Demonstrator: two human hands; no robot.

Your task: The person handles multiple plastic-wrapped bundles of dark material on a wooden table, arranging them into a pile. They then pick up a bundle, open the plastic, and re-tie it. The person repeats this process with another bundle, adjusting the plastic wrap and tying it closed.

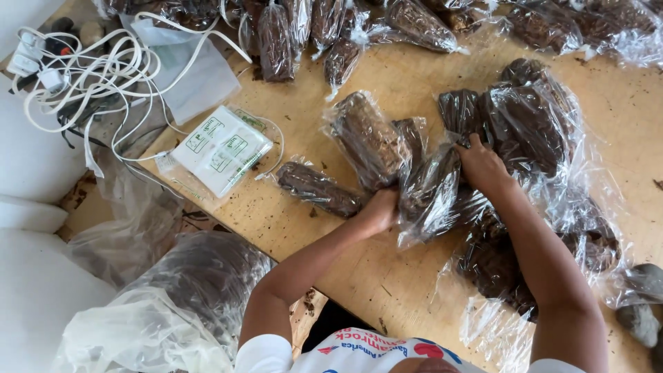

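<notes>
Both my hands hold one clear plastic bag filled with dark brown material, over the wooden table. My left hand grips its lower end. My right hand presses on its upper end, fingers curled into the plastic. Filled bags lie close around it: one just above, one flat to the left, and a heap to the right.
More filled bags line the table's far edge. A flat stack of white printed packets lies at the left corner beside tangled white cables. A large clear sack of dark material stands below the table edge, loose plastic around it.
</notes>
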